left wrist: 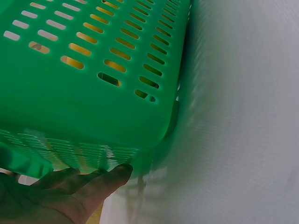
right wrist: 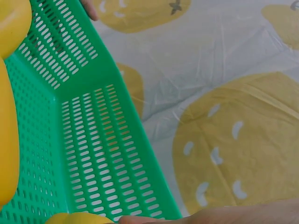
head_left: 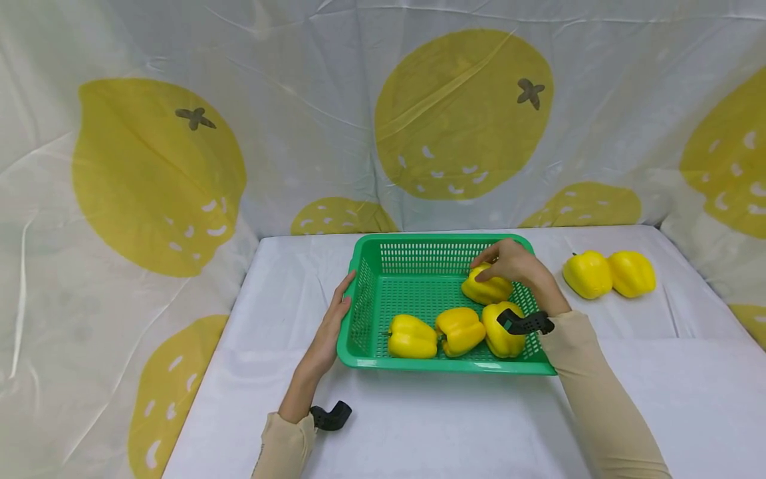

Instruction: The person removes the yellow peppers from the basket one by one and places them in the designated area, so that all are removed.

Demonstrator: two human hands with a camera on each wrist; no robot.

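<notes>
My right hand [head_left: 511, 261] pinches a yellow bell pepper [head_left: 487, 289] inside the back right of a green plastic basket [head_left: 443, 365]. Three other yellow bell peppers lie along the basket's front side: one at the left [head_left: 413, 337], one in the middle [head_left: 461, 330] and one at the right [head_left: 501, 332], partly behind my wrist strap. On the basket's left side rests my left hand [head_left: 323, 336], its fingers straight. The left wrist view shows those fingers [left wrist: 105, 184] against the slotted outer wall. In the right wrist view the fingertips are mostly out of frame.
Two more yellow bell peppers [head_left: 588, 275] [head_left: 632, 273] sit side by side on the white-covered table [head_left: 449, 426], right of the basket. Behind and to the left hangs a pale cloth [head_left: 311, 120] printed with large lemons. Each wrist wears a black strap [head_left: 331, 416].
</notes>
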